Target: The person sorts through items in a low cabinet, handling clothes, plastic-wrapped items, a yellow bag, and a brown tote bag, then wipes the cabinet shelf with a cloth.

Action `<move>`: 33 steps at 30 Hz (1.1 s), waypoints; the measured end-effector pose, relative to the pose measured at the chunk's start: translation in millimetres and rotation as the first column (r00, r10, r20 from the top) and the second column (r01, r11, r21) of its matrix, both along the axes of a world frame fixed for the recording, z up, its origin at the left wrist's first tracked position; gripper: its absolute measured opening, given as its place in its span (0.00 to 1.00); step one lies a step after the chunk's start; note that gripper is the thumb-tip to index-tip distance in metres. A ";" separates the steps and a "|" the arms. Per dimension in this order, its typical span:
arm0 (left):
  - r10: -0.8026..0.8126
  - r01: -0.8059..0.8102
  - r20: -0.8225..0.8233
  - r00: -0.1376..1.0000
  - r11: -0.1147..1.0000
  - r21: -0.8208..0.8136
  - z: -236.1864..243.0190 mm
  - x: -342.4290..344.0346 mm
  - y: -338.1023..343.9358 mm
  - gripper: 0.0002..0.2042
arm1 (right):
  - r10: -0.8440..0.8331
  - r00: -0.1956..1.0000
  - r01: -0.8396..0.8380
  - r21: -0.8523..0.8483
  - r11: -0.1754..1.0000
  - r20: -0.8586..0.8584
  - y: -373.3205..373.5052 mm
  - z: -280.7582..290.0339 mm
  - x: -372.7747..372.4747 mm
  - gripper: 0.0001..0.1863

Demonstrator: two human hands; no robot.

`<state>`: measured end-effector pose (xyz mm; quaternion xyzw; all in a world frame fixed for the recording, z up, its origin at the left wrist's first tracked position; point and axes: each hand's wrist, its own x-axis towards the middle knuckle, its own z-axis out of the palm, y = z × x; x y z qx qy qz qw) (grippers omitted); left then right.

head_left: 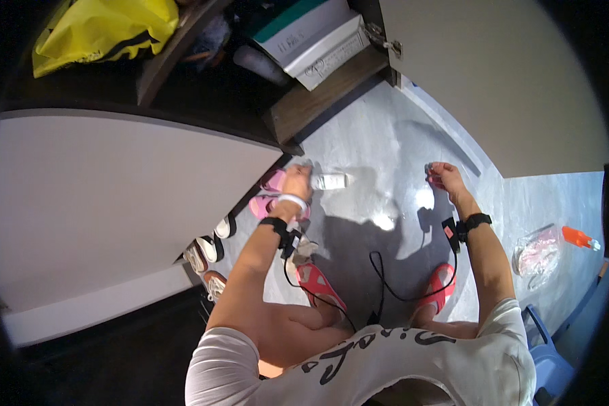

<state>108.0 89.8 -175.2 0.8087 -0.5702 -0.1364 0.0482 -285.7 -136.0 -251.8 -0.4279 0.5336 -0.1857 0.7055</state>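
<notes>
My left hand (298, 183), smeared by motion, is low over a pair of pink sandals (260, 208) at the foot of the left cabinet door. A small white rectangular item (329, 181) lies just right of its fingers; whether they grip it I cannot tell. My right hand (442, 177) hangs over the pale floor near the right door, fingers loosely curled and apart, with nothing clear in them. Black straps with small devices and cables are on both forearms.
An open cabinet (331, 101) holds boxes (304, 40) and a yellow bag (105, 37). Doors (487, 88) flank me. Several shoes (210, 249) line the left. A clear plastic bag (536, 257), an orange bottle (576, 238) and a blue plastic object (548, 358) are at right.
</notes>
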 end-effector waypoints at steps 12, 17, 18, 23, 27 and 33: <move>-0.122 0.101 0.050 0.991 0.947 0.305 -83.5 -32.2 56.6 0.27 | 0.049 0.999 -0.048 0.004 0.999 -0.015 60.5 -64.1 11.6 0.10; -0.133 0.143 -0.207 0.969 0.989 0.037 -14.4 -39.0 21.8 0.25 | 0.048 0.999 -0.048 0.010 0.999 -0.023 44.7 -92.0 8.9 0.09; -0.141 0.153 -0.198 0.970 0.987 0.045 3.6 -38.2 15.0 0.25 | 0.077 0.997 -0.077 -0.021 0.997 0.008 42.1 -96.5 11.9 0.08; -0.038 -0.066 -0.335 0.941 0.954 -0.292 81.1 15.4 0.4 0.18 | 0.031 0.995 -0.029 -0.033 0.999 0.095 48.6 -79.6 69.0 0.07; 0.111 -0.204 -0.199 0.974 0.811 -0.548 115.9 67.5 -34.1 0.17 | -0.016 0.990 0.019 -0.021 1.000 0.143 43.1 -85.6 73.8 0.07; 0.263 -0.151 0.192 0.945 0.876 -0.459 249.0 85.6 -158.9 0.20 | -0.032 0.995 0.034 -0.025 0.999 0.094 -21.4 20.0 58.0 0.07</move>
